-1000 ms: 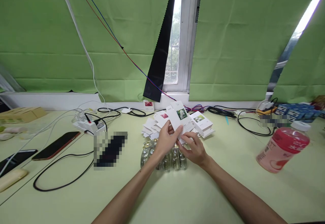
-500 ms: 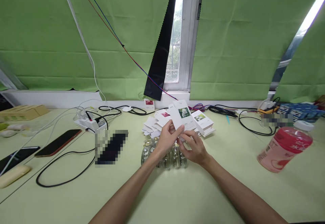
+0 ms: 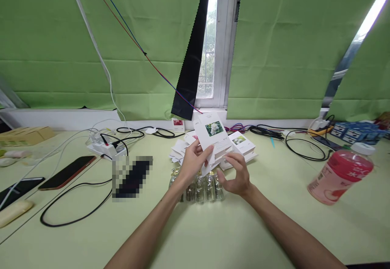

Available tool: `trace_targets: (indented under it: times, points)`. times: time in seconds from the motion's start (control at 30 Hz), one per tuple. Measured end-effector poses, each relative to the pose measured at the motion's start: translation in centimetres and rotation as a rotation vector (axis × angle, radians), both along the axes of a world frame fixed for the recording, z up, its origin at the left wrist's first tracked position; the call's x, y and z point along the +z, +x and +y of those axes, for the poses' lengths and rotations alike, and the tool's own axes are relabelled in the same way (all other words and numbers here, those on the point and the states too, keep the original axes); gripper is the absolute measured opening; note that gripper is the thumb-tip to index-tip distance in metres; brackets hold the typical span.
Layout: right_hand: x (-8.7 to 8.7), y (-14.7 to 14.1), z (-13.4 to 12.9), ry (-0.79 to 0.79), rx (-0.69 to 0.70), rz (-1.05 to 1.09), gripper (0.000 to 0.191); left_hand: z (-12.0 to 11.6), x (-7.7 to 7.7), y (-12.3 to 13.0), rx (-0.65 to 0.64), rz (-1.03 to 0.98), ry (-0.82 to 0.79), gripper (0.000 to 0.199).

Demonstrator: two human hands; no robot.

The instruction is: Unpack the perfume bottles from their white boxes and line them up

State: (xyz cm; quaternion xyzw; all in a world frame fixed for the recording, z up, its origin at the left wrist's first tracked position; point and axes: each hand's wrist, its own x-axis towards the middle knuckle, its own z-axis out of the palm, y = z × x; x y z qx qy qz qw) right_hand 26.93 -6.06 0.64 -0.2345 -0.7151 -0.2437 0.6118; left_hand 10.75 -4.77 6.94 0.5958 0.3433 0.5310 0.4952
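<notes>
A white printed carton (image 3: 219,144) with a picture of white flowers leans in my left hand (image 3: 194,160). The thumb lies on its front and the fingers are behind it. Its lower end has loose flaps. Close to that end is my right hand (image 3: 239,177), thumb and fingers apart, holding nothing. Whether a fingertip brushes a flap, I cannot tell. Just below the hands stand several small clear glass bottles (image 3: 199,189) in a tight group, partly covered by my left hand and wrist. More white cartons (image 3: 243,144) lie piled behind.
A pink drink bottle (image 3: 339,175) stands at the right. On the left are a power strip (image 3: 106,149), black cables and a phone (image 3: 68,172). Blue boxes (image 3: 355,131) lie at the far right, yellow boxes (image 3: 26,134) at the far left. A small carton (image 3: 178,125) stands against the wall.
My right hand has let go of the carton's lower end and its fingers have spread. The carton has shifted slightly up and left in my left hand, its lower flaps now showing.
</notes>
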Motion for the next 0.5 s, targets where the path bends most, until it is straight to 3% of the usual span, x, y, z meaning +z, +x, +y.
trace_targets:
  times: [0.17, 0.5]
  points:
    - [-0.2, 0.7, 0.8, -0.042, -0.081, 0.174, 0.048, 0.6, 0.4, -1.0, -0.021, -0.019, -0.001, 0.058]
    - [-1.4, 1.1, 1.7, -0.363, 0.049, 0.227, 0.042, 1.5, -0.2, -1.7, -0.128, -0.102, -0.056, 0.058]
